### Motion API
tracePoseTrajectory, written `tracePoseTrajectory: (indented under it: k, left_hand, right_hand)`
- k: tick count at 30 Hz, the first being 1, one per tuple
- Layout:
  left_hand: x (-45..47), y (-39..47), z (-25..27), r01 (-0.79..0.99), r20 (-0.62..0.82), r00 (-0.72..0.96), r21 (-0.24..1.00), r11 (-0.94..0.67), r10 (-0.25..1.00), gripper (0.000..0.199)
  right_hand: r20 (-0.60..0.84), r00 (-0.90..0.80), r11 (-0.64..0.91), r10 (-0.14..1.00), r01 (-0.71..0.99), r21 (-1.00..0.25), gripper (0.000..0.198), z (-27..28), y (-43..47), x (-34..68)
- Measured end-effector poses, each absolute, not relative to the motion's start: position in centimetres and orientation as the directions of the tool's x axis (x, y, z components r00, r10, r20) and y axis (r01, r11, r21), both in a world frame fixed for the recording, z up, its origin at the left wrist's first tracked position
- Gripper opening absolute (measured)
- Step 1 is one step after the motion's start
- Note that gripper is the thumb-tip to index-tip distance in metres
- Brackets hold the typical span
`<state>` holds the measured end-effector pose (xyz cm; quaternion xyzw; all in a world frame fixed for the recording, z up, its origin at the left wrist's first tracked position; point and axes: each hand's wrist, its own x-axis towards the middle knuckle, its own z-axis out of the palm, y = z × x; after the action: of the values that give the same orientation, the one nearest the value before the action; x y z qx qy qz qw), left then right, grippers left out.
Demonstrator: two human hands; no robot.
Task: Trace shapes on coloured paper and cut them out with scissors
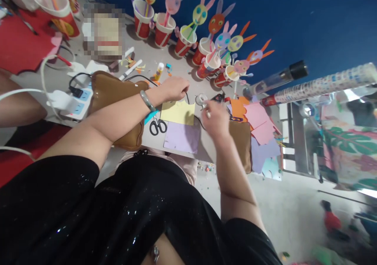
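Closest is the person's glossy black top (138, 214), and past it the edge of a pale desk (206, 139). A lilac paper sheet (182, 137) lies at that edge, with black-handled scissors (158, 127) just to its left. Directly beyond the lilac sheet is a pale yellow sheet (178, 113), its far side cut in a curve. Brown cushions flank the sheets, the left one (104, 88) under the left forearm, the right one (240, 139) beside the right.

The right hand (217, 119) is bent, its fingertips at a small tape roll (200, 97) just right of the yellow sheet; from here I cannot tell whether they grip it. The left hand (173, 88), a bangle (147, 101) at its wrist, sits at the yellow sheet's far edge with fingers curled in; I cannot make out anything inside them, nor whether they press the paper.

Off to the right are orange (238, 107) and pink (259, 119) papers. Beyond the left hand stands a glue stick (159, 71), and farther back red-and-white cups (165, 33) hold rabbit-eared faces (172, 2) against a deep blue wall (294, 21).
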<state>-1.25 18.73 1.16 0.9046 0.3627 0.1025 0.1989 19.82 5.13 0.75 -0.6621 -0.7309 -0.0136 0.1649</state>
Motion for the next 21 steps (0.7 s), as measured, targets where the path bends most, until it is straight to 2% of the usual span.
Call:
tracePoseTrajectory:
  k: [2,4,8,11,18,21]
  left_hand:
    - [-1.2,18.7,1.2,0.615,0.032,0.723,0.427,-0.664,0.69,0.028]
    - [-1.2,18.8,1.1,0.618,0.017,0.726,0.423,-0.662,0.688,0.026]
    - [-1.1,19.0,0.9,0.611,-0.008,0.745,0.408,-0.678,0.667,0.025]
    - [-1.3,18.8,1.2,0.61,-0.054,0.768,0.369,-0.701,0.639,0.028]
    - [-1.8,18.5,2.3,0.63,-0.169,0.773,0.315,-0.71,0.611,0.031]
    - [-1.8,18.4,2.1,0.617,-0.222,0.787,0.301,-0.727,0.576,0.043]
  right_hand:
    - [0.157,-0.214,0.245,0.964,0.946,-0.213,0.016,-0.3,2.7,14.3]
    - [0.079,-0.291,0.301,0.954,0.927,-0.224,0.019,-1.4,1.1,9.7]
    - [0.116,-0.196,0.218,0.974,0.95,-0.224,0.029,-2.7,0.5,5.7]
    - [0.111,-0.142,0.165,0.984,0.958,-0.236,0.027,-2.8,0.8,5.6]
    - [0.138,-0.138,0.168,0.981,0.958,-0.234,0.015,-2.8,1.1,5.7]
    - [0.102,-0.182,0.197,0.978,0.965,-0.173,0.013,-1.9,0.9,6.3]
